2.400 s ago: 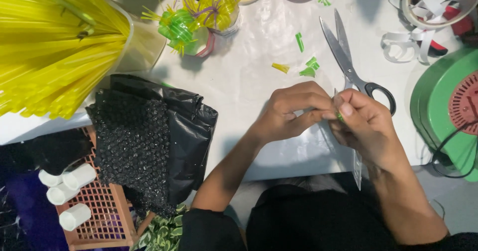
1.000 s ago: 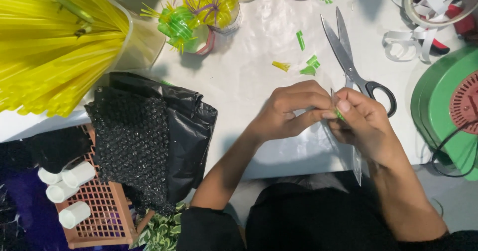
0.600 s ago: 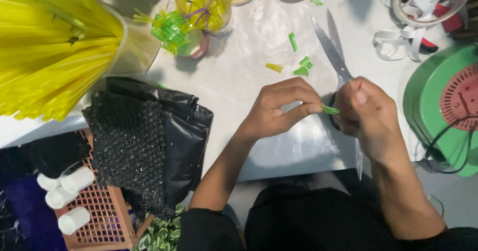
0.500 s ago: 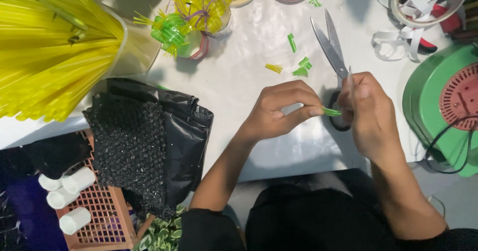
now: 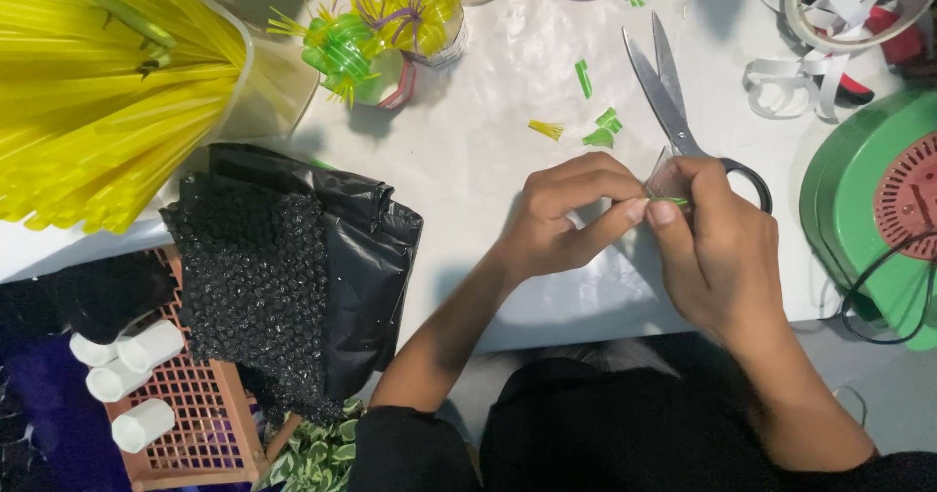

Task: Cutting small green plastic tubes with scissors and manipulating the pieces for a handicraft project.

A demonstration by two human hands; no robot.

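Note:
My left hand and my right hand meet above the white table, fingertips pinched together on a small green strip piece with a bit of clear film beside it. Grey scissors with black handles lie open on the table just behind my right hand, their handle partly hidden by it. Small green and yellow cut scraps lie in front of my left hand.
A large bundle of yellow straws fills the upper left. Green and yellow straw flowers sit in a jar at the top. Black bubble wrap and a bag hang at left over a basket with white rolls. A green round device stands at right.
Both hands shifted slightly up and toward the scissors while still pinching the green piece; my right hand now covers part of the scissors' handle.

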